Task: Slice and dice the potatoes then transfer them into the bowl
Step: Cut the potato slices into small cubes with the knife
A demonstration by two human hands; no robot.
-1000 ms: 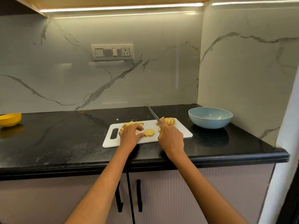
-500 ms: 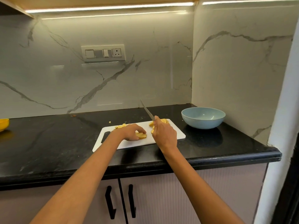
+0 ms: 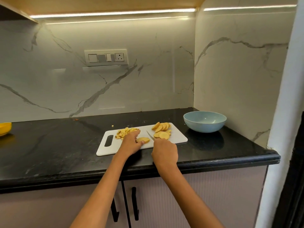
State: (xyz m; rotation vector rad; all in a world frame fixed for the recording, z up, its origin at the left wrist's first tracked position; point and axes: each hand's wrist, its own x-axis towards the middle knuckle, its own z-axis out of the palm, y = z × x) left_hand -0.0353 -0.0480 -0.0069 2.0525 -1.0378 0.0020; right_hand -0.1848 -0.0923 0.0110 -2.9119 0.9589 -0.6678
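Observation:
A white cutting board [image 3: 178, 137] lies on the black counter. Diced potato pieces [image 3: 125, 132] are heaped at its back left, and round potato slices [image 3: 162, 130] lie at its back right. My left hand [image 3: 131, 142] pinches a potato slice [image 3: 143, 139] flat on the board's middle. My right hand [image 3: 165, 151] grips a knife [image 3: 150, 135] by the handle; the blade points away, low over the board, just right of that slice. A light blue bowl [image 3: 204, 121] stands to the right of the board; I see nothing in it.
A yellow bowl [image 3: 5, 128] sits at the counter's far left edge. One stray potato cube [image 3: 112, 126] lies on the counter behind the board. Marble walls close the back and right side. Cabinet doors with black handles [image 3: 134, 203] are below.
My right hand has drawn back toward the counter's front edge and lowered the knife, uncovering the slices at the board's right. My left hand still holds the slice. The camera has shifted.

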